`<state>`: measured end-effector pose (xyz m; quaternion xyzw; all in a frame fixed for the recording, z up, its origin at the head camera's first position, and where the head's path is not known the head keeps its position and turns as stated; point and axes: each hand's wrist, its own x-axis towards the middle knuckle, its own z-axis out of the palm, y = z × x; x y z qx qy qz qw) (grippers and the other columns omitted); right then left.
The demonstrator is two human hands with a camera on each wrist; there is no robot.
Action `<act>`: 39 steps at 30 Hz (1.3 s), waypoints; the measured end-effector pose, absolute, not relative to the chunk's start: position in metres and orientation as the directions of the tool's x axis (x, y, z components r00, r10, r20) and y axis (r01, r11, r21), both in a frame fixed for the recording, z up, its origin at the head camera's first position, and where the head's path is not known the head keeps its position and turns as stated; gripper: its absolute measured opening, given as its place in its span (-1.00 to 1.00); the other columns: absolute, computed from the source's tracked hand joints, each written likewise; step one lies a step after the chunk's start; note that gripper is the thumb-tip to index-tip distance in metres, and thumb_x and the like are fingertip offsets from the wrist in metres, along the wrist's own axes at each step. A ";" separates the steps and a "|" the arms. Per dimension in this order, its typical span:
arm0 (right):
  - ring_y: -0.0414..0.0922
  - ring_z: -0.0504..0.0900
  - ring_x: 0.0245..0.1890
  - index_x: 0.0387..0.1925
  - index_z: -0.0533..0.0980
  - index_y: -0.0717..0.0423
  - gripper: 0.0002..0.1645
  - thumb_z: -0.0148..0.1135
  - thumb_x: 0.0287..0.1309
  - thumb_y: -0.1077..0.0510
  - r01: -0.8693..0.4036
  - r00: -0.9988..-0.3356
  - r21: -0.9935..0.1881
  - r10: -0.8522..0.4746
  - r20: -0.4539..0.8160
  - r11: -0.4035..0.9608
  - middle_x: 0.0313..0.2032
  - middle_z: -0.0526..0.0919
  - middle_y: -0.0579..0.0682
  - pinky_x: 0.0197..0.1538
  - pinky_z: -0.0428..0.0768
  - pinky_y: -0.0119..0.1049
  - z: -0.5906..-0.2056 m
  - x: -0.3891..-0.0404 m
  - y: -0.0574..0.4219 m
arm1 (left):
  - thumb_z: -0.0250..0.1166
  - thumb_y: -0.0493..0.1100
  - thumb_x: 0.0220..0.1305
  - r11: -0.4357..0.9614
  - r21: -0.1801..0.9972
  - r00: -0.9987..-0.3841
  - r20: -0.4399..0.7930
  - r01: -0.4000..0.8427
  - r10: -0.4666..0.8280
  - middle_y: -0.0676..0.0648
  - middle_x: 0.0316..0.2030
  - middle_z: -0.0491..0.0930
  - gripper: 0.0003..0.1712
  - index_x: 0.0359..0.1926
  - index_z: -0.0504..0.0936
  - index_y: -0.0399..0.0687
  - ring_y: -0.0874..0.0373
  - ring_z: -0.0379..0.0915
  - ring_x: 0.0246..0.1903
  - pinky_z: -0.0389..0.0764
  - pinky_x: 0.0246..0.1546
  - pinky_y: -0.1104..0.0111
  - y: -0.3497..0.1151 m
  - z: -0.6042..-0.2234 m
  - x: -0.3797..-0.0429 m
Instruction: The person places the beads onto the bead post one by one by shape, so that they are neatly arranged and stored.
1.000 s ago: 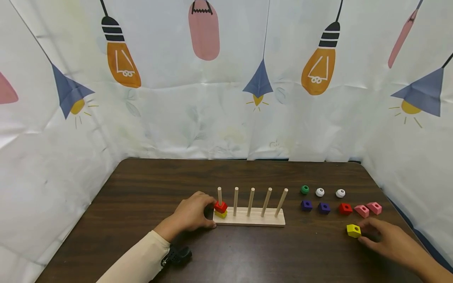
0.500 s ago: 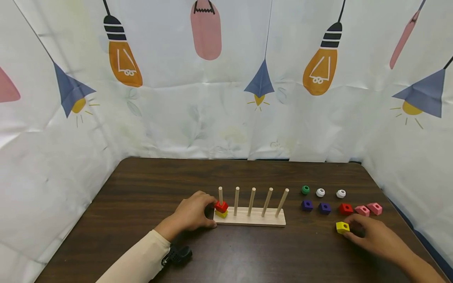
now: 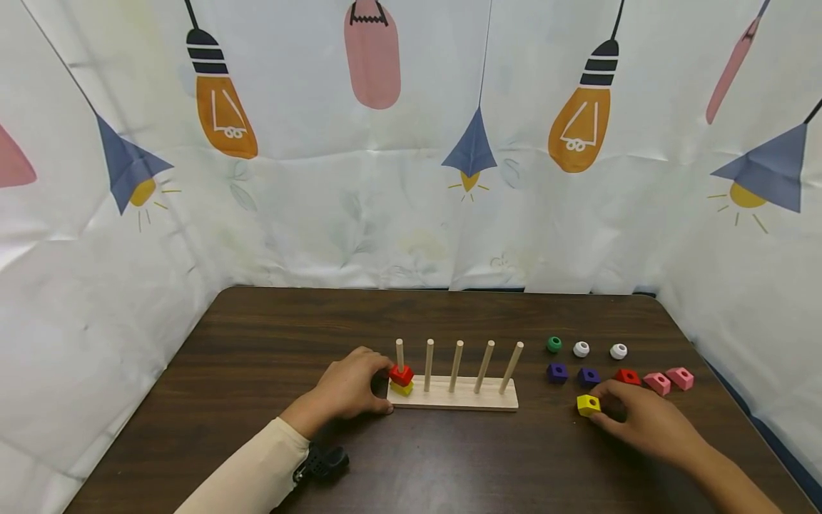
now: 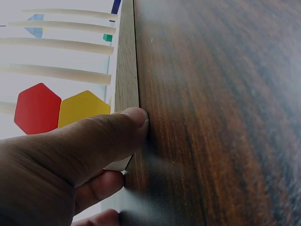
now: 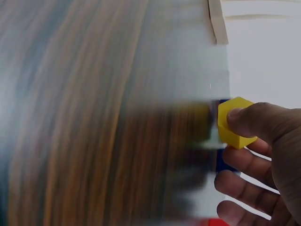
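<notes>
A wooden peg board (image 3: 449,401) with several upright pegs stands on the brown table. Its leftmost peg carries a red hexagonal bead (image 3: 401,375) above a yellow hexagonal bead (image 3: 402,389); both show side by side in the left wrist view. My left hand (image 3: 353,385) holds the board's left end, with the thumb (image 4: 127,120) against its front edge and fingers round the end. To the right of the board, my right hand (image 3: 642,417) pinches another yellow hexagonal bead (image 5: 233,134) between thumb and fingers, its hole facing up in the head view.
Behind the right hand lie two dark blue cube beads (image 3: 556,373), a red bead (image 3: 626,376) partly hidden by it, and two pink beads (image 3: 678,378). Farther back sit a green round bead (image 3: 554,344) and two white ones (image 3: 581,349). A patterned curtain (image 3: 411,214) hangs behind the table.
My right hand has moved left with the yellow bead, away from the pink beads and towards the peg board. The left hand and the board have stayed where they were.
</notes>
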<state>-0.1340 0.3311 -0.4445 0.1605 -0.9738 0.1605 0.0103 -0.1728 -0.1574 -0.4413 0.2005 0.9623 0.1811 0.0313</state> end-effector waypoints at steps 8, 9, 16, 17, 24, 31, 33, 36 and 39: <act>-0.28 0.60 -0.31 -0.16 0.62 -0.18 -0.64 0.58 0.05 -0.10 -0.326 -0.945 -0.318 -0.313 0.092 0.890 -0.29 0.64 -0.33 -0.25 0.60 -0.12 -0.438 -0.134 0.309 | 0.70 0.08 -0.16 0.852 0.361 -0.916 0.020 0.380 0.400 0.10 -0.05 0.64 -0.37 -0.01 0.69 0.14 0.06 0.47 0.09 0.58 -0.15 -0.10 -0.158 -0.443 -0.173; -0.28 0.61 -0.30 -0.16 0.62 -0.18 -0.65 0.59 0.04 -0.08 -0.332 -0.943 -0.316 -0.314 0.110 0.889 -0.30 0.64 -0.34 -0.25 0.61 -0.14 -0.437 -0.134 0.306 | 0.70 0.09 -0.16 0.851 0.360 -0.916 0.021 0.381 0.401 0.10 -0.05 0.64 -0.37 -0.01 0.69 0.14 0.06 0.47 0.09 0.58 -0.15 -0.10 -0.158 -0.442 -0.173; -0.30 0.62 -0.31 -0.13 0.63 -0.12 -0.63 0.59 0.03 0.01 -0.375 -0.924 -0.304 -0.326 0.199 0.876 -0.30 0.63 -0.35 -0.31 0.60 -0.25 -0.429 -0.135 0.290 | 0.70 0.09 -0.15 0.853 0.358 -0.917 0.020 0.379 0.399 0.09 -0.05 0.64 -0.37 0.00 0.69 0.15 0.05 0.47 0.10 0.58 -0.14 -0.11 -0.158 -0.442 -0.173; -0.29 0.62 -0.31 -0.12 0.63 -0.11 -0.62 0.59 0.03 0.02 -0.375 -0.923 -0.306 -0.325 0.204 0.875 -0.30 0.63 -0.34 -0.31 0.59 -0.26 -0.427 -0.135 0.289 | 0.70 0.09 -0.15 0.854 0.357 -0.917 0.019 0.379 0.399 0.09 -0.05 0.64 -0.37 0.00 0.69 0.15 0.05 0.47 0.10 0.58 -0.14 -0.12 -0.158 -0.442 -0.174; -0.24 0.66 -0.31 -0.08 0.64 -0.08 -0.61 0.59 0.04 0.06 -0.387 -0.915 -0.326 -0.315 0.253 0.862 -0.29 0.66 -0.33 -0.32 0.59 -0.24 -0.413 -0.136 0.278 | 0.70 0.09 -0.15 0.853 0.356 -0.915 0.016 0.381 0.403 0.10 -0.04 0.64 -0.38 -0.01 0.69 0.16 0.05 0.47 0.11 0.58 -0.14 -0.13 -0.158 -0.442 -0.173; -0.22 0.62 -0.35 -0.07 0.65 -0.01 -0.63 0.56 0.10 0.05 -0.403 -0.907 -0.336 -0.321 0.273 0.852 -0.31 0.66 -0.25 -0.32 0.57 -0.23 -0.399 -0.140 0.269 | 0.71 0.08 -0.16 0.849 0.365 -0.915 0.023 0.382 0.402 0.09 -0.05 0.64 -0.38 -0.02 0.70 0.15 0.05 0.47 0.10 0.58 -0.14 -0.11 -0.158 -0.443 -0.173; -0.25 0.58 -0.38 -0.05 0.65 0.01 -0.63 0.55 0.12 0.03 -0.401 -0.909 -0.343 -0.320 0.268 0.850 -0.33 0.65 -0.26 -0.35 0.54 -0.26 -0.394 -0.140 0.266 | 0.71 0.08 -0.16 0.848 0.366 -0.915 0.026 0.384 0.403 0.09 -0.05 0.64 -0.38 -0.02 0.70 0.15 0.05 0.47 0.09 0.58 -0.14 -0.11 -0.158 -0.443 -0.173; -0.25 0.55 -0.42 -0.04 0.64 0.03 -0.62 0.54 0.13 0.03 -0.394 -0.911 -0.353 -0.312 0.269 0.849 -0.35 0.64 -0.28 -0.37 0.51 -0.28 -0.386 -0.141 0.262 | 0.71 0.07 -0.16 0.847 0.367 -0.914 0.026 0.385 0.404 0.08 -0.05 0.63 -0.38 -0.02 0.69 0.14 0.05 0.47 0.10 0.58 -0.14 -0.11 -0.158 -0.443 -0.173; -0.25 0.55 -0.42 -0.04 0.64 0.05 -0.61 0.54 0.12 0.06 -0.398 -0.907 -0.357 -0.305 0.290 0.845 -0.34 0.65 -0.26 -0.37 0.51 -0.28 -0.380 -0.141 0.260 | 0.71 0.08 -0.16 0.847 0.364 -0.914 0.027 0.386 0.405 0.08 -0.04 0.63 -0.37 -0.01 0.69 0.14 0.05 0.47 0.10 0.58 -0.13 -0.11 -0.158 -0.444 -0.174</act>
